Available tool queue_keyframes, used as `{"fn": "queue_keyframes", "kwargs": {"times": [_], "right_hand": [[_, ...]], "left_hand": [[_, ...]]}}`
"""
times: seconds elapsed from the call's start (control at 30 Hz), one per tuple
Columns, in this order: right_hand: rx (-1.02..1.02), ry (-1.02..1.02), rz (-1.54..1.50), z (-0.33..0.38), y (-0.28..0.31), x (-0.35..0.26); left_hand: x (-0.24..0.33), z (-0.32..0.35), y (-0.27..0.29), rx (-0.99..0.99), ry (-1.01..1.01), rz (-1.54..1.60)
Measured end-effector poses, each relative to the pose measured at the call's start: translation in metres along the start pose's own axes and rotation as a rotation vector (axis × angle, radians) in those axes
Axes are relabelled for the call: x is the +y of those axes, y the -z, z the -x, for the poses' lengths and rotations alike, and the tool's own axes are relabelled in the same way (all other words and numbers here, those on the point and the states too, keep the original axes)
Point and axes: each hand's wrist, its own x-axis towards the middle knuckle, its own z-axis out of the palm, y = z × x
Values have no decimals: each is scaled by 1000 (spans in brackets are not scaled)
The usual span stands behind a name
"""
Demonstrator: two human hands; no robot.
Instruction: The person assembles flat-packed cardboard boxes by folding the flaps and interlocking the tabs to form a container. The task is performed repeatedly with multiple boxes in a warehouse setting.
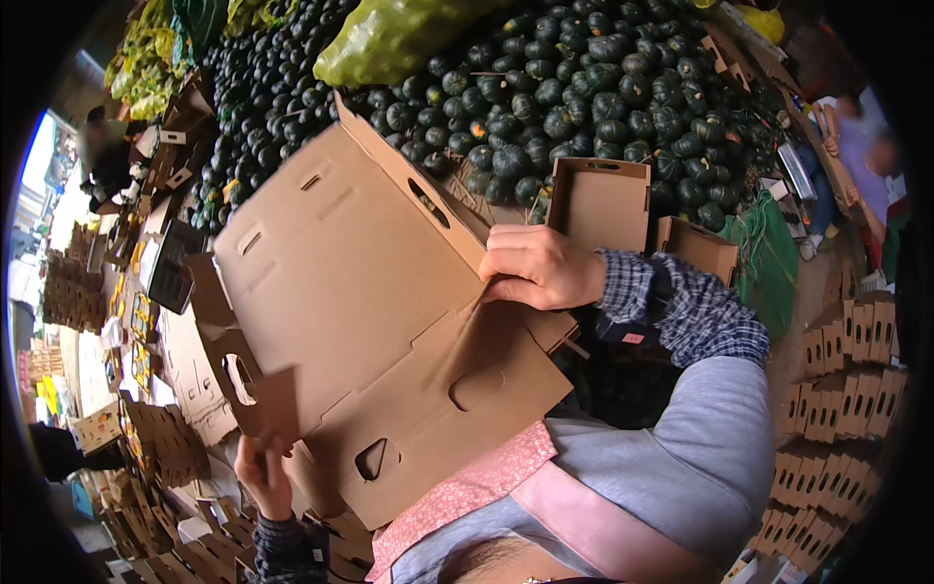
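A partly folded brown cardboard box (341,253) lies open in front of me, its inside facing up. My right hand (540,266) pinches the box at its right corner, thumb below and fingers curled above. At the lower left, my left hand (264,472) grips the bottom of a side flap (268,399), its fingers partly hidden by the cardboard. The near panel (438,423), with cut handle holes, slopes down toward my body. The far wall (413,175) with an oval handle hole stands raised.
A large heap of dark green squashes (584,88) fills the far side, with a yellow-green net sack (399,44) on it. An assembled box (599,204) stands beyond my right hand. Stacked boxes (837,428) rise at right. A person (861,161) is at far right.
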Motion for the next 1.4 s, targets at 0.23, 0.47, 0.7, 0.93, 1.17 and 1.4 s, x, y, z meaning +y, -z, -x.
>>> {"fn": "queue_keyframes", "kwargs": {"times": [0.23,0.47,0.7,0.93,1.17,1.4], "right_hand": [[-290,333,475,10,1,-13],[-413,81,47,14,20,-9],[-394,-90,-115,10,17,-33],[-792,-269,-200,-78,71,-7],[-1168,61,105,-92,-33,-28],[-1079,245,211,-55,-61,-36]], "left_hand": [[31,34,-14,-326,-337,-569],[25,40,-11,-315,-298,-420],[3,47,-21,88,105,25],[17,36,-24,-82,-179,-36],[19,46,-35,-45,-157,-61],[25,47,-33,-66,-153,-71]]}}
